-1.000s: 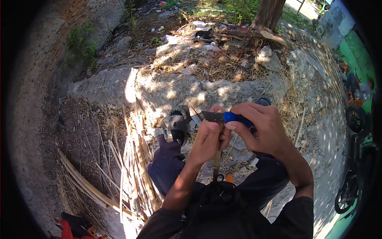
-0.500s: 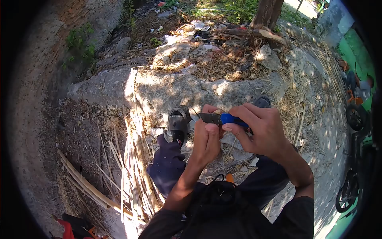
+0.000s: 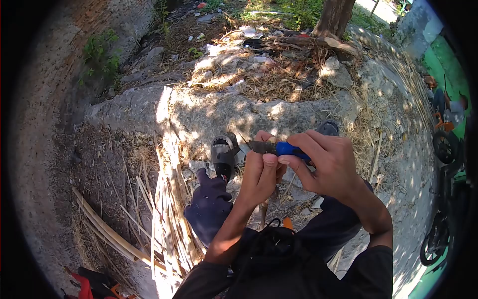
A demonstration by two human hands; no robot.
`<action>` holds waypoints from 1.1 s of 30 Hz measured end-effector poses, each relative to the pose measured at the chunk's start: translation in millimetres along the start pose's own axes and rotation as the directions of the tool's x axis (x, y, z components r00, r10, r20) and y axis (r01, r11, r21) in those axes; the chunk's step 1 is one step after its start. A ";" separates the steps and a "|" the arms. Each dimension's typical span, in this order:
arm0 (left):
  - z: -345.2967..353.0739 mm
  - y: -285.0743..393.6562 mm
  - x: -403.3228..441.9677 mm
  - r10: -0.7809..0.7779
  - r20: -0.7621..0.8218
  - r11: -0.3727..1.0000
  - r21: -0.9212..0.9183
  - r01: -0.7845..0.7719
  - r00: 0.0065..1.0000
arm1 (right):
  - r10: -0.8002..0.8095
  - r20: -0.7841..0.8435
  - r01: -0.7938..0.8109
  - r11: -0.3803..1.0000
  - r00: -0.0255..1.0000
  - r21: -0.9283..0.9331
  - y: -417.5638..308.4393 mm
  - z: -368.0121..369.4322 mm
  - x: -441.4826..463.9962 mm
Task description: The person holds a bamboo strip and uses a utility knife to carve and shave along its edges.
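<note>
My right hand [image 3: 323, 159] is closed around the blue handle of a knife [image 3: 286, 149], whose dark, wide blade points left. Its blade lies across the top of my left hand [image 3: 260, 177], by the thumb and fingertips. The left fingers are pinched round a thin bamboo strip [image 3: 264, 214], part of which shows below the hand; a slim dark end sticks out up and left of the blade. Fingers and blade hide the middle of the strip. Both hands are in front of my body, above the gap between my feet.
A pile of split bamboo strips [image 3: 172, 219] lies left of my legs, with thicker curved poles [image 3: 107, 231] beside it. My sandalled foot [image 3: 222, 154] rests on rough ground. Ahead are a low stone ledge [image 3: 129, 107], dry litter and a tree trunk [image 3: 334, 19]. Bicycle-like wheels [image 3: 445, 147] stand far right.
A length of the bamboo strip now shows below my left hand, where it was not visible before. The left fingers have shifted slightly; the knife stays in nearly the same place.
</note>
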State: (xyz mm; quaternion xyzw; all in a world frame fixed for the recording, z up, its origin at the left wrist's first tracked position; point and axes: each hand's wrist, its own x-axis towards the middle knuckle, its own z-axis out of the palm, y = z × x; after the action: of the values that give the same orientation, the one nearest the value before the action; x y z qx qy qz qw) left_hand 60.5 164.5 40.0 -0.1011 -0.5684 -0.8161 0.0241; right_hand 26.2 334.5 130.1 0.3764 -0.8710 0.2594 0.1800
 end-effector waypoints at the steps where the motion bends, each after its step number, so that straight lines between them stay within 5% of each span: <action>1: 1.9 3.8 0.6 -0.011 0.005 0.999 -0.030 0.011 1.000 | 0.019 0.009 -0.019 1.000 1.000 0.012 0.3 0.1 0.2; 14: -9.3 -3.9 4.9 -0.004 0.122 1.000 0.013 0.002 0.993 | 0.025 0.012 -0.025 0.999 1.000 -0.025 5.2 3.9 0.1; 17: -4.7 -0.2 7.2 -0.023 0.111 0.999 0.033 0.019 0.994 | 0.086 -0.154 -0.099 0.992 0.984 -0.073 16.9 2.2 7.3; 20: -5.4 -12.9 8.8 0.046 0.134 0.998 0.042 -0.053 0.990 | 0.449 -0.070 -0.428 0.880 0.891 0.207 18.2 -19.3 17.6; 23: -2.5 -15.5 12.0 0.011 0.071 0.997 -0.075 -0.006 0.997 | 0.389 0.175 -0.423 0.765 0.904 0.485 18.0 -4.8 5.9; 25: 3.6 -7.8 11.3 0.004 0.077 0.998 0.068 -0.009 0.997 | 0.364 0.149 -0.388 0.778 0.919 0.493 11.7 1.8 7.2; 29: 1.6 -8.1 9.0 -0.041 0.138 0.999 0.031 0.037 0.990 | 0.363 0.272 -0.453 0.720 0.891 0.525 15.1 1.5 13.6; 33: 3.1 0.7 13.5 -0.110 0.172 0.953 0.299 0.054 0.979 | 0.449 0.240 -0.497 0.641 0.861 0.585 27.8 0.4 14.8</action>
State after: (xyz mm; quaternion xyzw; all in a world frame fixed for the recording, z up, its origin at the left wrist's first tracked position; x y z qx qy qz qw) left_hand 47.8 168.1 44.3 -0.1488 -0.6864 -0.7102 -0.0485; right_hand -4.3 342.1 128.6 0.1825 -0.8065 0.5589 -0.0621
